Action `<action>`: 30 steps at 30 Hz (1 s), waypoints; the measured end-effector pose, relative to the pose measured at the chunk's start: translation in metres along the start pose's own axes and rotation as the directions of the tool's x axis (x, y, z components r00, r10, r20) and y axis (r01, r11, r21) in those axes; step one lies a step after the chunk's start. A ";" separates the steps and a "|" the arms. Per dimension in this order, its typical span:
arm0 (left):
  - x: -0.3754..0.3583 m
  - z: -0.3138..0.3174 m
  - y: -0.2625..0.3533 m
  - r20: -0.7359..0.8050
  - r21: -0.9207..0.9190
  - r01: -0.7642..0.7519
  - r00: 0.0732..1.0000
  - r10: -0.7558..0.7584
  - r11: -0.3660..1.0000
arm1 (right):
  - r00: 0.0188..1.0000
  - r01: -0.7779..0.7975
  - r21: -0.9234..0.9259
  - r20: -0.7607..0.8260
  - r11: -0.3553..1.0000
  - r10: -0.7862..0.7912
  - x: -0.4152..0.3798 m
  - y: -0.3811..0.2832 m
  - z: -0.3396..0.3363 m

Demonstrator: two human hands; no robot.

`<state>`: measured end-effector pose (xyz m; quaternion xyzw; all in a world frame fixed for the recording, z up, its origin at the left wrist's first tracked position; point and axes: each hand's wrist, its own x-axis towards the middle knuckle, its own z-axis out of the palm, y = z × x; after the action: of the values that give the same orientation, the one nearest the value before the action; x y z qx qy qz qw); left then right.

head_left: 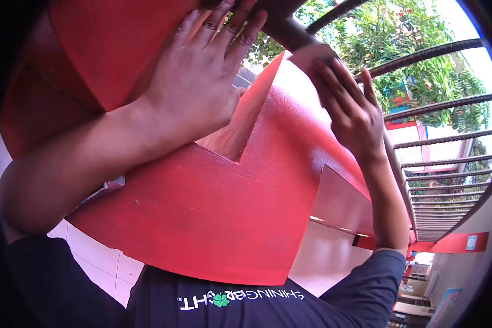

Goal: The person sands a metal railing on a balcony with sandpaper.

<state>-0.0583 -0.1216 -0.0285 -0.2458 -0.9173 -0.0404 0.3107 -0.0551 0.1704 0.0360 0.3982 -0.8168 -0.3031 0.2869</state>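
Observation:
A large red-painted panel (213, 213) with angular cutouts fills the middle, close in front of my chest. My left hand (202, 71) lies with its back toward me and its fingers stretched out over the upper part of the red structure, near a pointed cutout. My right hand (350, 104) presses its fingers onto a flat brownish-pink piece (307, 56), which lies against the shiny upper edge of the panel. That piece resembles a sheet of sandpaper, but I cannot be sure. The palms of both hands are hidden.
Dark ribbed metal bars (437, 109) form a railing on the right, close to my right arm. Green foliage (410, 49) grows beyond it. Pale floor tiles (93, 259) show below the panel. Chipped paint marks the panel's left edge (101, 192).

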 end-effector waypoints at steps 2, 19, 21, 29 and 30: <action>0.000 -0.005 -0.002 -0.004 0.052 -0.043 0.999 0.044 0.998 | 0.996 0.054 0.063 -0.069 0.997 -0.049 0.042 -0.007 -0.002; -0.002 0.008 -0.009 -0.018 -0.078 -0.026 1.000 0.024 0.997 | 0.993 0.101 -0.021 0.063 0.995 -0.099 -0.012 0.011 -0.003; -0.001 -0.002 -0.004 0.033 -0.095 -0.016 0.999 0.019 0.995 | 0.994 0.113 0.028 -0.020 0.993 -0.112 0.027 0.000 -0.002; -0.001 0.007 -0.010 -0.026 -0.102 -0.037 0.999 0.034 0.994 | 0.995 0.071 -0.058 0.067 0.996 -0.068 -0.023 0.009 -0.003; -0.002 0.009 -0.008 -0.038 -0.045 -0.042 0.998 0.040 0.998 | 0.997 0.066 -0.033 0.039 0.997 -0.064 -0.012 0.005 -0.003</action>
<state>-0.0659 -0.1277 -0.0358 -0.2708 -0.9050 -0.0597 0.3225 -0.0491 0.1821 0.0394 0.4137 -0.8034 -0.3337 0.2683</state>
